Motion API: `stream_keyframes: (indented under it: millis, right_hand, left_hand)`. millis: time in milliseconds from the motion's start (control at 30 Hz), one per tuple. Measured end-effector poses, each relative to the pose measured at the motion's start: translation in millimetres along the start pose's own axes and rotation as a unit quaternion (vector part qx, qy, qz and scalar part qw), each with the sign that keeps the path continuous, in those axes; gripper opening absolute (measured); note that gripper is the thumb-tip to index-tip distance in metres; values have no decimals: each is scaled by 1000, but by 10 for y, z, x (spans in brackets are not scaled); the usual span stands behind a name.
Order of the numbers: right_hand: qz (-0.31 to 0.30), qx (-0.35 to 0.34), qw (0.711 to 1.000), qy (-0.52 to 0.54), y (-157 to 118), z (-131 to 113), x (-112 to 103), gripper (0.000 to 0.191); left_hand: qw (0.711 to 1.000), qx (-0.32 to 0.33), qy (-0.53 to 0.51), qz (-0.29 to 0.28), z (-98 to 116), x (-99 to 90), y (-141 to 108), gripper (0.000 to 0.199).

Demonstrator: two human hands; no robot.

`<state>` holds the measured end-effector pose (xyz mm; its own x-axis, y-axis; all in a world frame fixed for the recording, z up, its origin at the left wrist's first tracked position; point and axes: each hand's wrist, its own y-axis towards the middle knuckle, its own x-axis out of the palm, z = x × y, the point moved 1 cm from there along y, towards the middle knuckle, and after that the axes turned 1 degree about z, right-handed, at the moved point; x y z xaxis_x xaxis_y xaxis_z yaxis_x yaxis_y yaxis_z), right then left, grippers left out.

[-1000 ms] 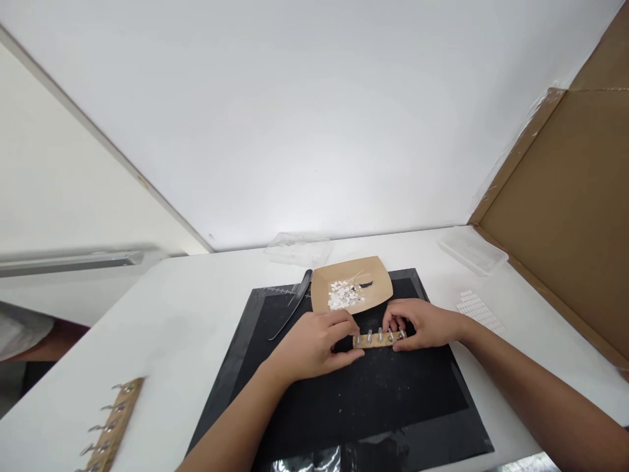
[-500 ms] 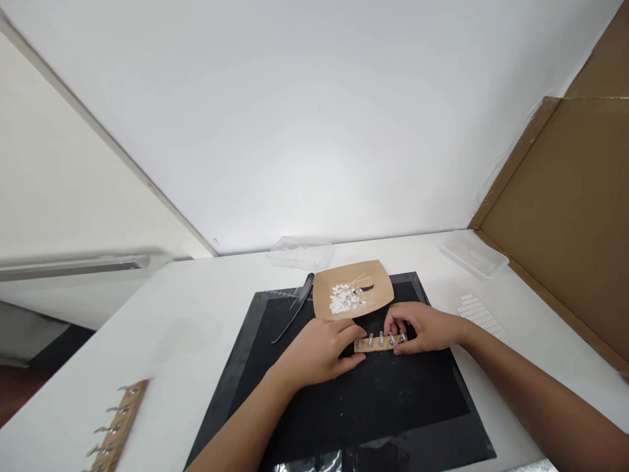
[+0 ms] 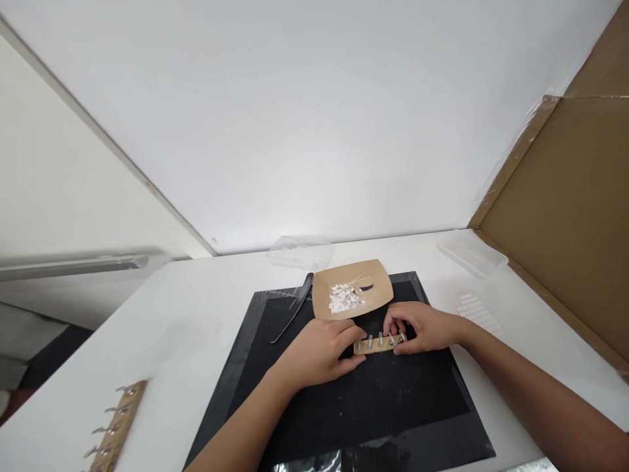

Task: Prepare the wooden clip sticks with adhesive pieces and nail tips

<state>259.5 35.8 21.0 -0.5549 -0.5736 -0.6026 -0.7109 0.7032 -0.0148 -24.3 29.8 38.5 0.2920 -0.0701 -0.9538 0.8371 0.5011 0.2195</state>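
A short wooden strip (image 3: 376,345) with several upright clear pieces lies on the black mat (image 3: 393,400). My left hand (image 3: 324,351) has its thumb and fingers closed on the strip's left end. At the right end, my right hand (image 3: 420,328) grips the strip between thumb and fingers, with the fingertips around the last clear pieces. Just beyond the hands, a brown paper tray (image 3: 383,275) holds a pile of small white pieces (image 3: 345,298) and a small dark item. A black curved tool (image 3: 301,298) rests left of the tray.
Another wooden strip (image 3: 120,423) with metal clips lies at the left on the white table (image 3: 181,328). At the right are a sheet of small white squares (image 3: 479,313) and a clear plastic box (image 3: 472,254). Clear plastic packaging (image 3: 299,251) lies by the wall; a cardboard panel (image 3: 565,216) stands right.
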Motion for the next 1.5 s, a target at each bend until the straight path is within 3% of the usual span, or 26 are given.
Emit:
stream_keyframes:
  millis: [900, 1500]
  right_hand:
    - [15, -33, 998, -58, -15, -86, 27, 30]
    - [15, -28, 998, -57, -15, -74, 24, 29]
  left_hand:
    - [999, 16, -30, 14, 24, -12, 22, 15]
    - [998, 21, -41, 37, -31, 34, 0, 21]
